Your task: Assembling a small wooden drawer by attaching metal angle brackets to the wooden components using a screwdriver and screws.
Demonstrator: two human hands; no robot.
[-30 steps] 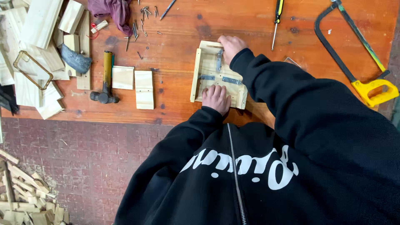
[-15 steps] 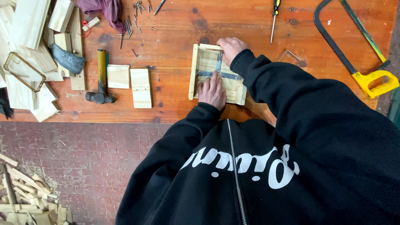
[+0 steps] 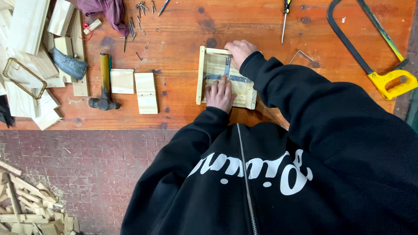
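Wooden frame (image 3: 216, 65) with its metal bracket (image 3: 227, 74) lies flat on the workbench (image 3: 183, 30), right of the hammer (image 3: 104, 82). I note my left hand (image 3: 220, 92) pressed flat, fingers together, on its near edge; my right hand (image 3: 239, 50) grips its far corner.

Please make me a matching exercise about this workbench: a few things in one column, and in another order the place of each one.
Things:
1. hammer
2. hacksaw
3. screwdriver
4. left hand

Places:
A. far right of the bench
B. flat on the small wooden frame, on its metal brackets
C. left of two pale wood blocks
D. top edge, beyond the frame

Pairs: 1-C, 2-A, 3-D, 4-B
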